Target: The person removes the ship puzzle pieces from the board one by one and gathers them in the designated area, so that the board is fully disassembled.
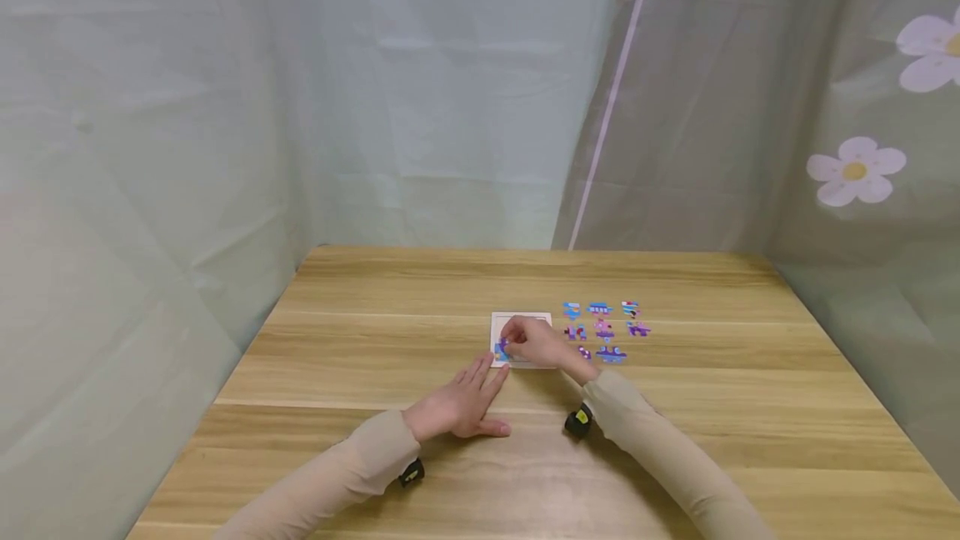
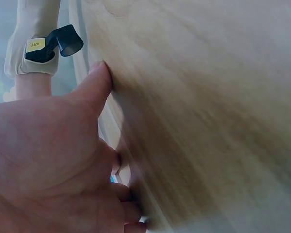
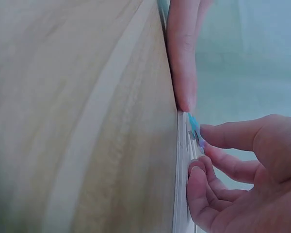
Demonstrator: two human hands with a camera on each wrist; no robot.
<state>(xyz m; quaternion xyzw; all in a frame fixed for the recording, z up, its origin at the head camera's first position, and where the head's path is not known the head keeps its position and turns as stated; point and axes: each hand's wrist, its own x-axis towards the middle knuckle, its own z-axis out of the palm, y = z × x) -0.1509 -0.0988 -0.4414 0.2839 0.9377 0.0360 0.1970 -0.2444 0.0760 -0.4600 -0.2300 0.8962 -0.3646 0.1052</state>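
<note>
A white rectangular puzzle frame point(image 1: 525, 317) lies on the table. My right hand point(image 1: 534, 342) reaches over it and pinches a purple-and-blue puzzle piece point(image 3: 200, 138) between thumb and forefinger, tilted at the frame's left part. Beside it, a blue piece point(image 1: 501, 354) sits in the lower left corner of the frame. My left hand point(image 1: 467, 400) lies with fingers spread, the fingertips at the frame's lower left corner and the thumb point(image 2: 98, 85) out on the wood. The right hand covers much of the frame's inside.
Several loose puzzle pieces in blue, purple and pink, among them a wide one point(image 1: 611, 354) and a striped one point(image 1: 630, 307), lie in rows right of the frame. The wooden table point(image 1: 360, 290) ends at pale curtains point(image 1: 465, 107) behind and at both sides.
</note>
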